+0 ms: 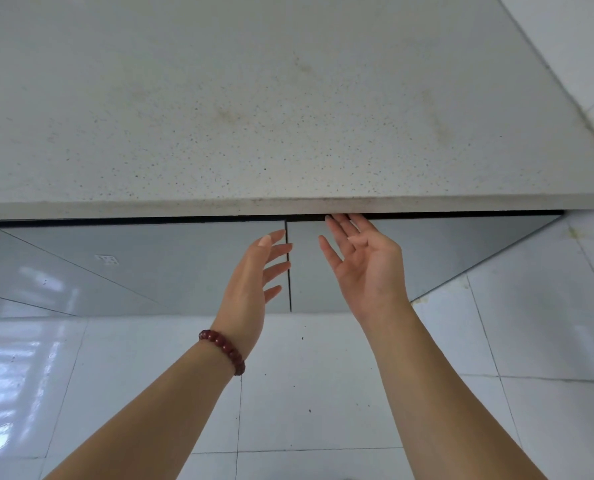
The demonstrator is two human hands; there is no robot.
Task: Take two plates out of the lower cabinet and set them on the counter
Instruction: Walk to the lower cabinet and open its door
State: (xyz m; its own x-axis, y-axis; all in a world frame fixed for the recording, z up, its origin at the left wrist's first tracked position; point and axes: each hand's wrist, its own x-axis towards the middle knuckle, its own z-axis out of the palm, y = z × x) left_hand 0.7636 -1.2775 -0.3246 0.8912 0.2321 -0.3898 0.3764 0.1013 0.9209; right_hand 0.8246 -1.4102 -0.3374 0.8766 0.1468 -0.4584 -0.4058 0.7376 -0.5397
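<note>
A speckled white counter [254,116] fills the upper half of the view. Below its front edge are two grey lower cabinet doors, the left door [150,268] and the right door [454,251], both shut, meeting at a dark seam. My left hand [254,275], with a red bead bracelet on the wrist, is held open just left of the seam. My right hand [361,261] is open, palm up, with its fingertips at the top edge of the right door under the counter lip. No plates are in view.
Glossy white floor tiles [323,393] lie below the cabinet. A white tiled wall [586,46] runs along the counter's right end. A further grey cabinet panel [18,271] angles away at the left.
</note>
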